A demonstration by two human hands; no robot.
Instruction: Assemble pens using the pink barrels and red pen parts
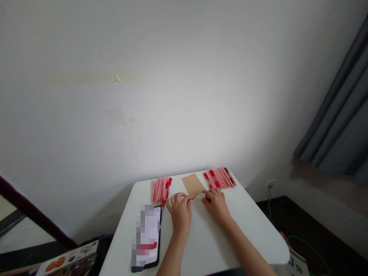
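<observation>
My left hand (180, 212) rests on the white table (244, 230) with its fingers curled, pinching the end of a thin red pen (192, 199). Close beside it my right hand (216, 204) lies knuckles up, fingers closed over a red pen piece (206, 199) at its fingertips. A brown paper card (193, 184) lies just beyond both hands. Left of the card lies a row of pink and red pens (160, 189). Another row of red pens (220, 178) lies to the card's right.
A phone (147, 237) lies on the table left of my left arm. A plain wall stands behind the table. A grey curtain (339, 115) hangs at the right. A printed box (69, 262) sits on the floor at lower left, and a green cable (307, 245) at lower right.
</observation>
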